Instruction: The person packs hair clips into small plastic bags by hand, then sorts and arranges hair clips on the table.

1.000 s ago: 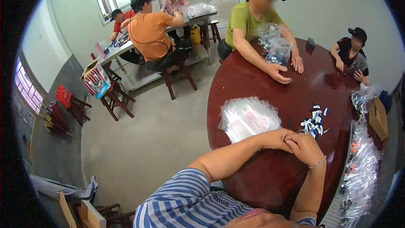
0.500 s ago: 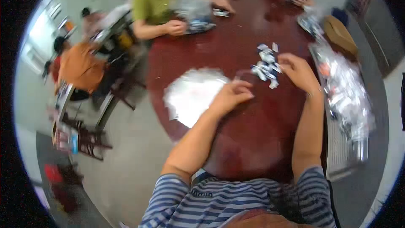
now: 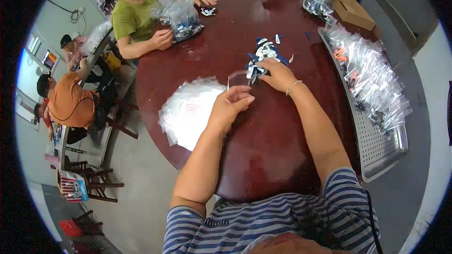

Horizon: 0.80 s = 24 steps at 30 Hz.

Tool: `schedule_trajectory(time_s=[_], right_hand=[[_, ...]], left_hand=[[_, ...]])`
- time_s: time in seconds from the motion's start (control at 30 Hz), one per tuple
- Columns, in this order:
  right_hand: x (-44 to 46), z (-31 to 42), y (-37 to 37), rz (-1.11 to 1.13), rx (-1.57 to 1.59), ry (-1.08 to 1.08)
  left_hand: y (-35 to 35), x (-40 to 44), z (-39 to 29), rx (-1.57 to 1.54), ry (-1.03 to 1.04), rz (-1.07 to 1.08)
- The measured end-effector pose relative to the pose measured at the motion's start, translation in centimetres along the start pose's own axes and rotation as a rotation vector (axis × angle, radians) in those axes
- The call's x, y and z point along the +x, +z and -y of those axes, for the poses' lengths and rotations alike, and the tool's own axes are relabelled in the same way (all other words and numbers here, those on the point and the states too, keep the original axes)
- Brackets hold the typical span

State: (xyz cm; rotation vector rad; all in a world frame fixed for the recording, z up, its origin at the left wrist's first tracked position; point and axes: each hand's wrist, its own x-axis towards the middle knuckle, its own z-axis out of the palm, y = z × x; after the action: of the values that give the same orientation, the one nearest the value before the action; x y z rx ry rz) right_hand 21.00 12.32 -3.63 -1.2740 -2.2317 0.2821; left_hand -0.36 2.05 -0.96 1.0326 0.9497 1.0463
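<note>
My left hand pinches a small clear plastic bag between thumb and fingers, its mouth toward the pile. A loose pile of small navy and white pieces, which look like snap hair clips, lies on the table ahead. At the near edge of that pile, my right hand has its fingers curled down and closed on some of the clips; its fingertips are partly hidden. A fanned stack of flat clear bags lies left of my left hand.
The dark red table has a rounded edge. At right stands a perforated metal tray heaped with filled clear bags, near a cardboard box. Across sits a person in green beside a large clip-filled bag; others work farther off.
My right hand has come in from the right onto the pile, and its fingers have closed on clips. My left hand still holds the clear bag. The whole view has shifted.
</note>
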Motion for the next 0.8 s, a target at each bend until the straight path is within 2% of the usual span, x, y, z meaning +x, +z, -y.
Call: schedule_trajectory(time_s=[0.07,0.13,0.2,0.27,0.33,0.47,0.53,0.6,0.63,0.73,0.8], right_hand=[[0.7,-0.5,0.3,0.078,0.085,0.062],[1.3,-1.0,0.2,0.042,0.085,0.124],[1.6,-2.2,-0.5,-0.085,0.27,0.346],[2.3,-4.9,-0.3,-0.216,0.239,0.402],[2.5,-6.2,-1.7,-0.279,0.069,0.364],[4.0,-7.1,-2.0,-0.423,0.134,0.316],[5.1,-7.3,-2.1,-0.354,0.149,0.316],[6.2,-7.3,-1.9,-0.191,0.073,0.271],[6.5,-7.2,-1.6,-0.188,0.075,0.269],[7.2,-7.2,0.0,-0.166,-0.233,0.204],[7.5,-7.4,0.4,-0.185,-0.22,0.212]], left_hand=[[-0.2,0.2,0.0,0.013,-0.003,-0.022],[-0.5,0.3,0.2,-0.014,0.006,-0.039],[-0.6,0.5,0.2,-0.041,0.017,-0.055],[-0.5,0.4,-0.1,-0.029,0.018,-0.084],[-0.4,0.4,-0.4,-0.027,0.023,-0.082],[-0.5,0.4,-0.6,0.004,0.026,-0.066],[-0.5,0.5,-0.5,-0.007,0.021,-0.069],[-0.6,0.6,-0.5,-0.015,0.02,-0.075],[-0.6,0.7,-0.5,-0.036,0.02,-0.094],[-0.8,0.7,-1.0,-0.072,0.015,-0.133],[-1.0,0.8,-1.0,-0.089,0.01,-0.153]])
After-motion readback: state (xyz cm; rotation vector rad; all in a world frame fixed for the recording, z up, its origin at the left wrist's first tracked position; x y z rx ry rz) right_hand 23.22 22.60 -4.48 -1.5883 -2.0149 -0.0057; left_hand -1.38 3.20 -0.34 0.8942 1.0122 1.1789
